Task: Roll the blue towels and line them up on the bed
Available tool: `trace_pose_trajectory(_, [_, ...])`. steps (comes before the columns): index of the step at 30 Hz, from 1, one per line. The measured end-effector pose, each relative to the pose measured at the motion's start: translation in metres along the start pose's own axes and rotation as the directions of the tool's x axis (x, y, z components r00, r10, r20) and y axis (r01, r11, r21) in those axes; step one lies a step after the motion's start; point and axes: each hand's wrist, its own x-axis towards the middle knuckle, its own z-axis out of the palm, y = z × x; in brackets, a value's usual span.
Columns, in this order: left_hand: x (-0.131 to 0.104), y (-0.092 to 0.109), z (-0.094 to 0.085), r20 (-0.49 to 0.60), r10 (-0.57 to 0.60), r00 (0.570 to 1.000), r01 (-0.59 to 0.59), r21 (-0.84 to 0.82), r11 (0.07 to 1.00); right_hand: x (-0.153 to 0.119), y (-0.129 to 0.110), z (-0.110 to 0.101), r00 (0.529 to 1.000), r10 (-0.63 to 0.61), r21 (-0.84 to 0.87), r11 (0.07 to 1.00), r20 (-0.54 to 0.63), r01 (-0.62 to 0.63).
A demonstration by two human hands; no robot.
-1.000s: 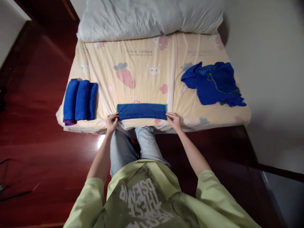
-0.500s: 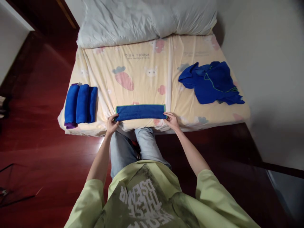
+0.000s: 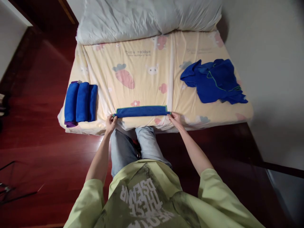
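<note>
A blue towel (image 3: 142, 111) with green edging lies as a narrow folded strip along the near edge of the bed. Its near edge is turned up over the rest. My left hand (image 3: 111, 123) pinches the left end of that turned edge, and my right hand (image 3: 175, 119) pinches the right end. To the left, several blue towels (image 3: 82, 102) lie rolled side by side, with a bit of purple showing beneath. A loose crumpled heap of blue cloths (image 3: 213, 81) with green edging rests on the right of the bed.
The bed (image 3: 99, 63) has a yellow sheet printed with carrots and rabbits. A pale grey quilt (image 3: 147, 20) is bunched across its far side. A wall (image 3: 268, 79) stands at the right, and dark red floor (image 3: 35, 104) lies to the left.
Both hands have turned the near edge of the towel up and away from me, so the strip looks narrower. The rolled towels and the heap have stayed put.
</note>
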Motion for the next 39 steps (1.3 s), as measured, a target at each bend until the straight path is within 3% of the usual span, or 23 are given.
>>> trace_pose_trajectory(10, [0.000,0.003,-0.001,0.014,-0.009,1.000,0.010,-0.022,1.000,0.000,-0.012,0.005,0.999,-0.025,0.041,0.999,-0.020,0.025])
trace_pose_trajectory(25, [0.001,-0.003,0.006,-0.055,0.014,0.998,-0.009,0.082,0.997,0.015,-0.006,0.019,0.987,-0.048,-0.080,0.996,-0.153,0.036])
trace_pose_trajectory(39, [-0.003,0.002,0.012,-0.129,-0.064,0.990,0.071,0.052,0.996,0.016,0.006,0.027,0.975,-0.018,0.011,1.000,-0.221,0.021])
